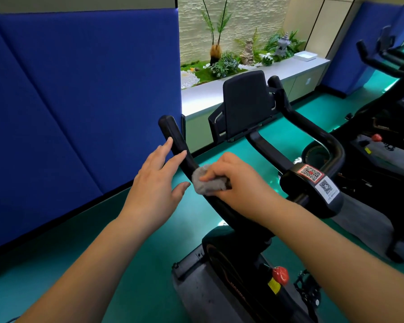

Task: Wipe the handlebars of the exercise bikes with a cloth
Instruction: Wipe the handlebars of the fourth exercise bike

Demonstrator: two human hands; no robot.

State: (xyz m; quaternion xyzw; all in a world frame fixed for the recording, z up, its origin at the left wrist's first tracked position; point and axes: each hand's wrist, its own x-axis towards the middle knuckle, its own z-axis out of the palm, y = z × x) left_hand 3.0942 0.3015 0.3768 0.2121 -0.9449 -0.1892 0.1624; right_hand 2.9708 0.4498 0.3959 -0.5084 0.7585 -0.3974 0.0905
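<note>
At the centre of the frame, the right hand has its fingers closed around a bunched grey cloth, pressing it against the left bar of the black handlebar of the near exercise bike. The left hand is open with fingers spread, its fingertips resting on the same bar just above the cloth. A blue padded wall fills the upper left, and a second bike stands at the right edge on the green floor.
</note>
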